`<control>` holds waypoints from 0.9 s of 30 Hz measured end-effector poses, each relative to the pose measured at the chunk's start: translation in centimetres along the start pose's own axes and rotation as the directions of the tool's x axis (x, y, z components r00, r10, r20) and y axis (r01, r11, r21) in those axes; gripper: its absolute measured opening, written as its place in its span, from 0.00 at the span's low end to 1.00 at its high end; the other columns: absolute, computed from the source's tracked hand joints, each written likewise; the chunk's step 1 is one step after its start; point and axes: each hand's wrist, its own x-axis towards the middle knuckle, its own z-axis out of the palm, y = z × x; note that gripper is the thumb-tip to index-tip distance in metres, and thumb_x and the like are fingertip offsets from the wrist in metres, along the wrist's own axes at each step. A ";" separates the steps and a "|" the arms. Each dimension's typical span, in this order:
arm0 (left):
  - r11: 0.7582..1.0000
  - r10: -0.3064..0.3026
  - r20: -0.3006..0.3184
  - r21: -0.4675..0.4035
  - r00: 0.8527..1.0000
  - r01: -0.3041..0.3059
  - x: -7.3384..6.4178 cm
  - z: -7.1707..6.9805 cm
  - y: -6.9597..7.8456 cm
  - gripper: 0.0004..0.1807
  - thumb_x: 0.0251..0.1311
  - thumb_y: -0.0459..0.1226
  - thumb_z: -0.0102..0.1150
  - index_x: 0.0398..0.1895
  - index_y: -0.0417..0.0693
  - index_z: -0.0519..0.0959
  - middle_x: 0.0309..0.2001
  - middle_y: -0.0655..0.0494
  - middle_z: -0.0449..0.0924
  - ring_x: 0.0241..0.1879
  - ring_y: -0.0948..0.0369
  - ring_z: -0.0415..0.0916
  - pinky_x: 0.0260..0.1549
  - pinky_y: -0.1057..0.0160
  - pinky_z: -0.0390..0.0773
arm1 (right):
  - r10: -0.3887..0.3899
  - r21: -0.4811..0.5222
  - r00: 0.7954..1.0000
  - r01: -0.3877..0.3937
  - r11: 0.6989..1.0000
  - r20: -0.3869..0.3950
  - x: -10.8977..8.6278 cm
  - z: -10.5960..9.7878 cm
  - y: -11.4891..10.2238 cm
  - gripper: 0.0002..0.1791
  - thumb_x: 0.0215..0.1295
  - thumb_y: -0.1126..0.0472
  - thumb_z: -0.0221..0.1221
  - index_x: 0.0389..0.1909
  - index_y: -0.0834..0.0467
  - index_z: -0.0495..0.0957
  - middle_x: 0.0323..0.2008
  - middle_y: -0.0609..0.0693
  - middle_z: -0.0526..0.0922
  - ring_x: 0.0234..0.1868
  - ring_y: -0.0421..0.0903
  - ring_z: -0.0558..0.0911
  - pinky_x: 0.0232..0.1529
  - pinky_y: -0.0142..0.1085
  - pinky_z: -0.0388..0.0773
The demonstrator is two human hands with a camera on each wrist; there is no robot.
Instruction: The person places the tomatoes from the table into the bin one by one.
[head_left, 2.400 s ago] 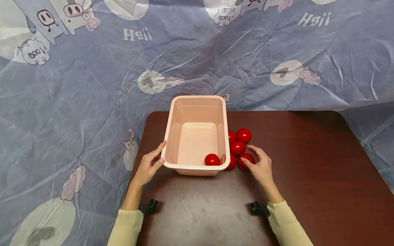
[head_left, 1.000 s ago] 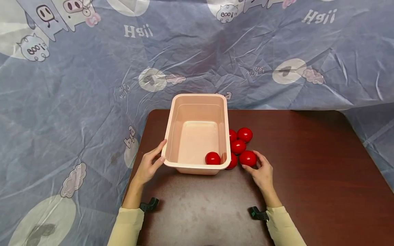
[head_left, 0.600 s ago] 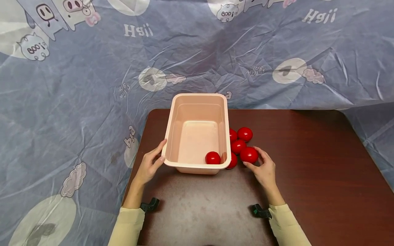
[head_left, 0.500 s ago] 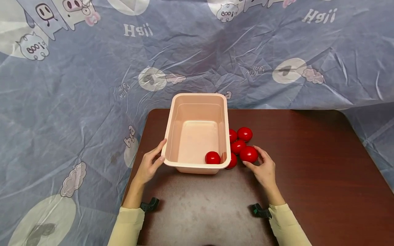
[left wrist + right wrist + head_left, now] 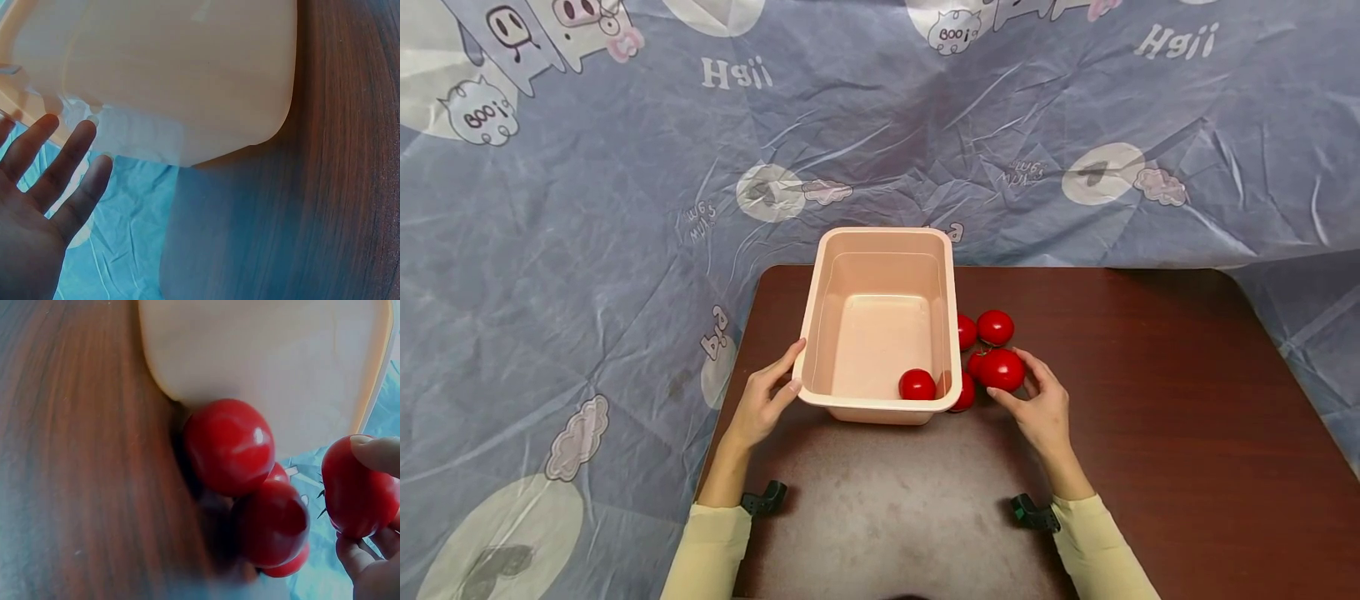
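My right hand (image 5: 1047, 417) holds a red tomato (image 5: 1002, 370) between thumb and fingers. The right wrist view shows this tomato (image 5: 356, 487) raised clear of the others, its green stem tips facing left. Several more tomatoes (image 5: 996, 327) lie on the table against the bin's right side; the held one partly covers one of them, and the bin's edge hides others in part. A pale peach plastic bin (image 5: 880, 406) has one tomato (image 5: 917, 384) in its near right corner. At its left rim, my left hand (image 5: 756, 412) rests with fingers spread and mostly straight.
The bin stands on a dark brown wooden table (image 5: 1150, 400), towards its left side. Behind and to the left hangs a blue-grey printed cloth (image 5: 880, 125). Dark wrist devices (image 5: 1033, 512) sit on both wrists.
My right hand has taken hold of the nearest right tomato, lifted it off the table and shifted it slightly towards the bin. The left hand and bin stay put.
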 end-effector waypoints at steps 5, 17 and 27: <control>1.000 0.001 -0.002 0.018 1.000 0.000 0.1 0.0 0.3 0.33 0.61 0.28 0.51 0.72 0.44 0.63 0.71 0.45 0.64 0.67 0.57 0.68 0.55 0.73 0.74 | -0.018 0.033 1.000 0.019 0.999 -0.007 0.5 0.2 -0.1 0.39 0.46 0.73 0.72 0.64 0.65 0.71 0.60 0.59 0.75 0.60 0.57 0.76 0.58 0.32 0.71; 0.999 0.023 0.004 0.033 1.000 -0.023 0.5 -0.1 2.5 0.31 0.59 0.23 0.50 0.68 0.28 0.63 0.67 0.31 0.65 0.65 0.47 0.70 0.55 0.75 0.73 | -0.099 0.099 0.994 0.103 0.990 -0.038 1.5 0.8 0.7 0.39 0.45 0.68 0.74 0.63 0.54 0.74 0.59 0.52 0.76 0.56 0.41 0.78 0.55 0.24 0.73; 1.000 0.010 -0.010 0.000 1.000 -0.010 -0.1 0.1 0.0 0.32 0.63 0.31 0.51 0.72 0.45 0.63 0.71 0.47 0.65 0.67 0.58 0.68 0.56 0.72 0.73 | -0.138 0.126 0.990 0.140 0.982 -0.022 1.4 0.5 -2.9 0.39 0.46 0.69 0.73 0.63 0.57 0.74 0.60 0.53 0.76 0.56 0.37 0.77 0.55 0.28 0.74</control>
